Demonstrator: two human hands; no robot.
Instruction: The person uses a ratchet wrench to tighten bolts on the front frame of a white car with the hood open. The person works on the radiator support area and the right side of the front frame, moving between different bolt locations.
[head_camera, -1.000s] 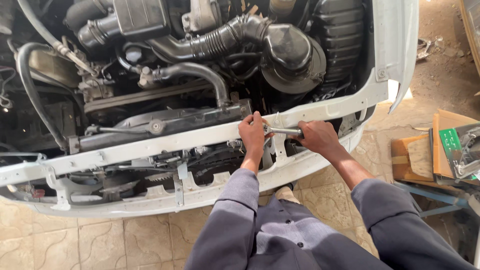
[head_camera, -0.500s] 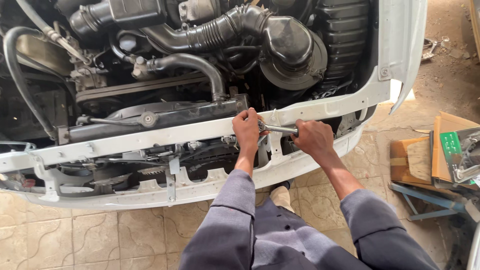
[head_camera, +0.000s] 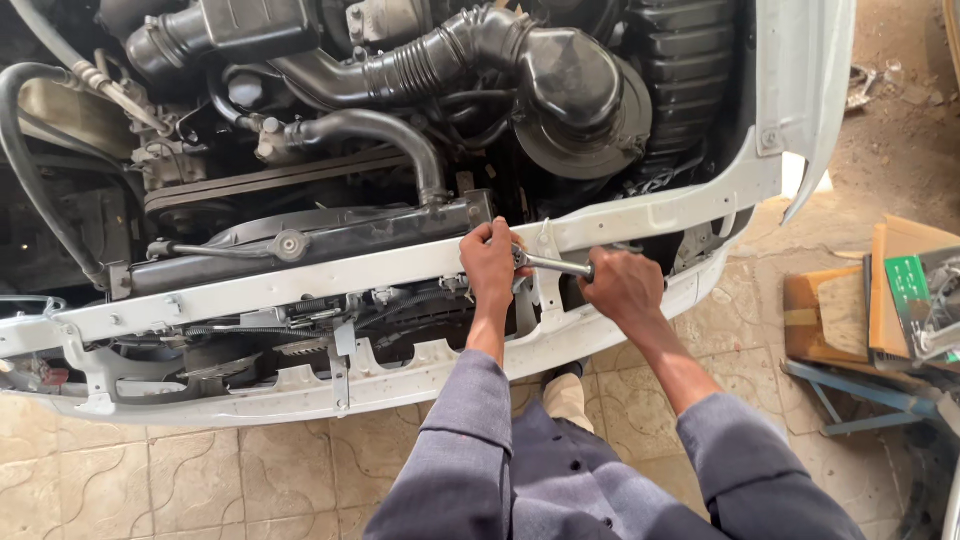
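Left hand (head_camera: 492, 262) clamped on ratchet (head_camera: 550, 264) head at white crossbar (head_camera: 300, 282) | right hand (head_camera: 622, 285) gripping its handle | radiator (head_camera: 330, 240) behind crossbar

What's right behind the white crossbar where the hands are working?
Behind the white metal crossbar runs a black radiator top with a curved black hose. The left hand covers the metal ratchet wrench head and fastener.

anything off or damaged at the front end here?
Yes. The car's front is stripped: the white crossmember and radiator sit exposed. Both hands, left and right, hold a ratchet wrench at it. No spill or breakage shows.
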